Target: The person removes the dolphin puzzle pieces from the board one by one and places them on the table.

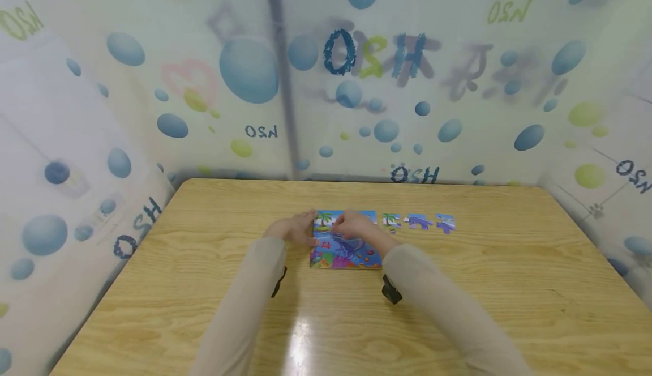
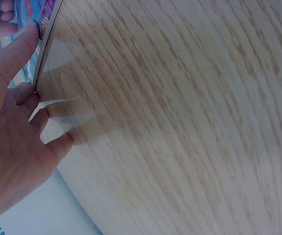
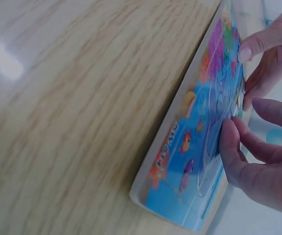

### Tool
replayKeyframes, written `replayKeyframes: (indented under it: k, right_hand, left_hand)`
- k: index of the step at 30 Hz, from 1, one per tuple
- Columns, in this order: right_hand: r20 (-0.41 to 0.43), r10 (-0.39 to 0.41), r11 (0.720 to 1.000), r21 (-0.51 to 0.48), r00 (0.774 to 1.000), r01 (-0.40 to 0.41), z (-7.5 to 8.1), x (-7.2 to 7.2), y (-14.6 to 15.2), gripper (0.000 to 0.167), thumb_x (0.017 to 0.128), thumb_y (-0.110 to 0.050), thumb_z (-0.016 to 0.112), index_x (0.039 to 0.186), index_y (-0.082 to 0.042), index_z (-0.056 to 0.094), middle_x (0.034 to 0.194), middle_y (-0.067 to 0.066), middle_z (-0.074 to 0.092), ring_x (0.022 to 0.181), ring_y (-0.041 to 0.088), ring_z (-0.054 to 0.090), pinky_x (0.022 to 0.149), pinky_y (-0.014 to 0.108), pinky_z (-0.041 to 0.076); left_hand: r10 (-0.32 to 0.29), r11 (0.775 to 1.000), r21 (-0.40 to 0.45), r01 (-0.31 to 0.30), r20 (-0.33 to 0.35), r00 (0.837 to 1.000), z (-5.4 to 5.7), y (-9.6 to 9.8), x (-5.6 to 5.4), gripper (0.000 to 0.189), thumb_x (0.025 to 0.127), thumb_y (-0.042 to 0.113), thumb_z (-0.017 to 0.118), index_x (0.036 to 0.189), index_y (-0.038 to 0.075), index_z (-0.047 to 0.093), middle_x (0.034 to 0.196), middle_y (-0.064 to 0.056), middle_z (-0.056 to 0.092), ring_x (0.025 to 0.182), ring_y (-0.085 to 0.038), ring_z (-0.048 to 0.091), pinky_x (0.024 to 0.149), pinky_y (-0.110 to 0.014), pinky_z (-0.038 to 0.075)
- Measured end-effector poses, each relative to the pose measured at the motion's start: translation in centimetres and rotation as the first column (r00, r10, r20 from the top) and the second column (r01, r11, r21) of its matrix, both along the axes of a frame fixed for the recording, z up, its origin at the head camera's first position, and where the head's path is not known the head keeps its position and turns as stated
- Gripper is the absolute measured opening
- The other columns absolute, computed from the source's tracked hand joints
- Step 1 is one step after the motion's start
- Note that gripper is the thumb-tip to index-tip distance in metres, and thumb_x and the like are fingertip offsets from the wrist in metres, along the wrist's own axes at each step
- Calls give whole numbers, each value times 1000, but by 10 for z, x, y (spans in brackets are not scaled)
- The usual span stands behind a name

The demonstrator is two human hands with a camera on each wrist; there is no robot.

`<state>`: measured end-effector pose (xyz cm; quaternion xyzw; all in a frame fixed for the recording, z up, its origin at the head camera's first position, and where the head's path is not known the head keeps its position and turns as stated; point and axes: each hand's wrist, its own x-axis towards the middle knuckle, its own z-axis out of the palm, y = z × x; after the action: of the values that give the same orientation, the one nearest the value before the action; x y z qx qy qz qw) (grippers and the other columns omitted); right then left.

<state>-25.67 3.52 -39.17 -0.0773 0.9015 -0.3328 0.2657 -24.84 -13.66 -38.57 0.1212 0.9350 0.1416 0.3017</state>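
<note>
A colourful sea-scene puzzle board point(image 1: 326, 260) lies flat on the table, printed with a palm tree, coral and fish. At its left edge my left hand point(image 1: 297, 227) holds it, thumb point(image 2: 20, 49) on the printed face and fingers along the side. Over the upper middle of the board is my right hand point(image 1: 356, 226). Its curled fingers and thumb come together right at the printed surface point(image 3: 194, 147). I cannot tell whether a puzzle piece is between those fingertips, as they hide the spot.
To the right of the board, loose puzzle pieces lie in a row: a palm tree piece point(image 1: 391, 220), a purple-blue piece point(image 1: 419, 222) and another blue-purple piece point(image 1: 445, 222). The wooden table point(image 1: 509, 263) ends at a bubble-patterned curtain point(image 1: 305, 110) behind.
</note>
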Motion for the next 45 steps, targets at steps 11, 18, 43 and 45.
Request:
replayKeyframes:
  k: [11, 18, 43, 45]
  right_hand:
    - [-98, 46, 992, 123, 994, -34, -4, 2, -9, 28, 87, -20, 62, 108, -1, 61, 110, 10, 63, 100, 25, 59, 86, 37, 51]
    - [-73, 4, 998, 70, 997, 1, -4, 3, -9, 30, 86, -16, 63, 111, -2, 56, 111, 11, 60, 102, 26, 57, 88, 38, 50]
    - [111, -49, 965, -251, 993, 76, -6, -2, 5, 30, 86, -2, 59, 115, 2, 58, 97, 6, 57, 85, 13, 56, 81, 28, 53]
    - [117, -54, 963, -257, 992, 83, -6, -2, 5, 30, 87, -2, 58, 116, 2, 58, 97, 5, 57, 85, 13, 56, 83, 29, 53]
  left_hand:
    - [-8, 1000, -8, 8, 7, 1000, 3, 1, 1, 83, 89, 39, 55, 148, 12, 4, 156, -8, 3, 143, -27, 4, 116, -46, 11]
    - [7, 1000, -10, -7, 19, 1000, 3, 0, 1, 86, 87, 40, 58, 148, 14, 4, 156, -5, 1, 143, -26, 3, 116, -46, 10]
    - [3, 1000, 23, -3, 29, 1000, 5, -1, 3, 86, 87, 38, 59, 148, 12, 5, 156, -7, 1, 143, -26, 2, 117, -43, 8]
    - [1, 1000, 22, -2, 28, 1000, 5, -1, 3, 86, 87, 38, 59, 148, 12, 4, 156, -7, 0, 144, -26, 1, 117, -43, 8]
